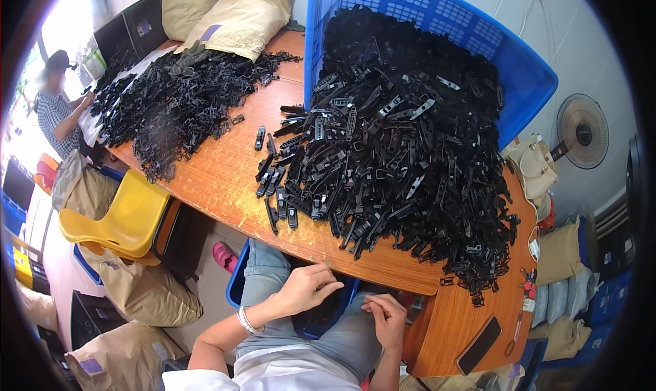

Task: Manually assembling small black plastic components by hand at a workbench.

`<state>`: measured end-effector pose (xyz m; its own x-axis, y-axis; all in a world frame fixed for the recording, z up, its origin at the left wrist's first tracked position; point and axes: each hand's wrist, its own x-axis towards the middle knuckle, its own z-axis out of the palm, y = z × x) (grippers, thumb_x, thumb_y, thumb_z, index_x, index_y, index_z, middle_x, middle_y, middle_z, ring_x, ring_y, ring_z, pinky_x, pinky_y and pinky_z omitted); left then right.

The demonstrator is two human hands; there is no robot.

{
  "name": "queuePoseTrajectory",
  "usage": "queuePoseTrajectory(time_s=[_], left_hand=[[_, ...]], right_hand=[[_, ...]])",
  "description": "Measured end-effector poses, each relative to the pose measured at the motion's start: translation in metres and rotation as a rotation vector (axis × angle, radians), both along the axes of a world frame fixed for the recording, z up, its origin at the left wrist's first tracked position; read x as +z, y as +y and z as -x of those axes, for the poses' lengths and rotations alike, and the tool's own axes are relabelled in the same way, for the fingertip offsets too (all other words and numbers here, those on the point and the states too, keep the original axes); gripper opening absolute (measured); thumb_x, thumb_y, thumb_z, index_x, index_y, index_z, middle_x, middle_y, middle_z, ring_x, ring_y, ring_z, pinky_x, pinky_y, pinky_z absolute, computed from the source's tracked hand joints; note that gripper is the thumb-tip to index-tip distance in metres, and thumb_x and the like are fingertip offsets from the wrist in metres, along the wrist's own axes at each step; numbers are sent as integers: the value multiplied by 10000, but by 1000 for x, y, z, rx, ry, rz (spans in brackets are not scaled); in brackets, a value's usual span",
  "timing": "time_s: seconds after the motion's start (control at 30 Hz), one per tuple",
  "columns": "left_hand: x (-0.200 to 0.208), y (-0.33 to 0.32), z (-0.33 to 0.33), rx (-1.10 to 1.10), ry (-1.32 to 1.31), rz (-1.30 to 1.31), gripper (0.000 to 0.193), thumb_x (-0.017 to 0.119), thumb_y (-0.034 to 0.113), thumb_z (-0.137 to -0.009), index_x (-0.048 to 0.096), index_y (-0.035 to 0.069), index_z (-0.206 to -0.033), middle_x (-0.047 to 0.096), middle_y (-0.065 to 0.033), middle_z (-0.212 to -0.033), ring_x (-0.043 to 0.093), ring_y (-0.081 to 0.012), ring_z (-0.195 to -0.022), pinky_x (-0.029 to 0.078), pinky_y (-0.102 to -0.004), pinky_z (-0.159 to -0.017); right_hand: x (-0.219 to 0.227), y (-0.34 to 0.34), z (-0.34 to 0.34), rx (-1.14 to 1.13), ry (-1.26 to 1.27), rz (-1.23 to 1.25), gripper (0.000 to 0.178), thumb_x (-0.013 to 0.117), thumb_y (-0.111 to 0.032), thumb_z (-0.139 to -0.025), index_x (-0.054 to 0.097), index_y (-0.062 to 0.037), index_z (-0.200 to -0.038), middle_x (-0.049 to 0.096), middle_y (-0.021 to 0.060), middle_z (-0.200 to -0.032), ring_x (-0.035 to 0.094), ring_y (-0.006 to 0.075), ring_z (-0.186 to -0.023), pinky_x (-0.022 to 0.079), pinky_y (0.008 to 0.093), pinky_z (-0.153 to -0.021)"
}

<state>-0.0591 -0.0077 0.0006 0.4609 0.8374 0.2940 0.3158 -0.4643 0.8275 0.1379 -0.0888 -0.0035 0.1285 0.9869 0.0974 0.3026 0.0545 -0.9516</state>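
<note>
1. Left hand (309, 287) is hovering over the lap, just below the near edge of the counter (225, 179). Its fingers are curling loosely inward, thumb and forefinger pinching together; whether they are gripping a part is too small to tell.
2. Right hand (387, 317) is sitting lower, near the right knee, fingers bending in toward the palm. Cannot tell if anything is inside them.
3. A white bracelet (244, 320) is sitting on the left wrist.
4. Between the two hands, a blue bin (238, 282) is resting under the counter against the lap, with dark contents showing.
5. Big pile of black plastic clips (396, 152) is spilling out of a tipped blue crate (519, 70) across the counter, reaching almost to the near edge above the hands.
6. A few loose clips (277, 186) are lying apart on the left fringe of that pile.
7. Second pile of clips (178, 104) is lying at the far left end of the counter, well apart from the hands.
8. Another person (58, 111) is sitting beside that far pile.
9. Yellow chair (123, 217) is standing left of the counter, tan sacks (143, 292) on the floor near it.
10. Dark phone (478, 345) is lying on the lower right counter section; a fan (581, 131) is standing at right.
</note>
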Motion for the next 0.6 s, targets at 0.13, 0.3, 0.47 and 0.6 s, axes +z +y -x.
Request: queuePoseTrajectory(time_s=[0.13,0.3,0.47,0.6], left_hand=[[-4,-4,-5,-52,26,-9,195,661,148,-764,590,-10,-674,537,-105,-663,545,-282,-594,436,-360,-527],[-4,-2,-4,-65,86,-46,238,638,181,-781,575,-5,-648,532,-103,-651,541,-285,-594,432,-370,-520],[-4,-3,1,-69,149,-97,248,628,196,-786,569,2,-643,531,-100,-651,545,-282,-604,441,-369,-523],[-4,-8,5,-68,197,-132,240,627,194,-787,566,10,-647,530,-92,-656,546,-275,-605,441,-367,-516]], right_hand=[[-2,0,-2,29,-15,43,113,567,63,-782,629,47,-876,626,123,-788,622,188,-692,480,252,-627],[-1,1,-3,77,-131,27,78,631,21,-740,638,38,-815,627,125,-779,609,233,-709,463,282,-645],[-3,0,-2,60,-136,34,85,631,17,-743,642,32,-826,628,123,-782,609,231,-710,463,278,-650],[-5,-1,-3,20,-151,-7,96,584,30,-787,640,54,-862,629,114,-782,610,177,-689,472,246,-631]])
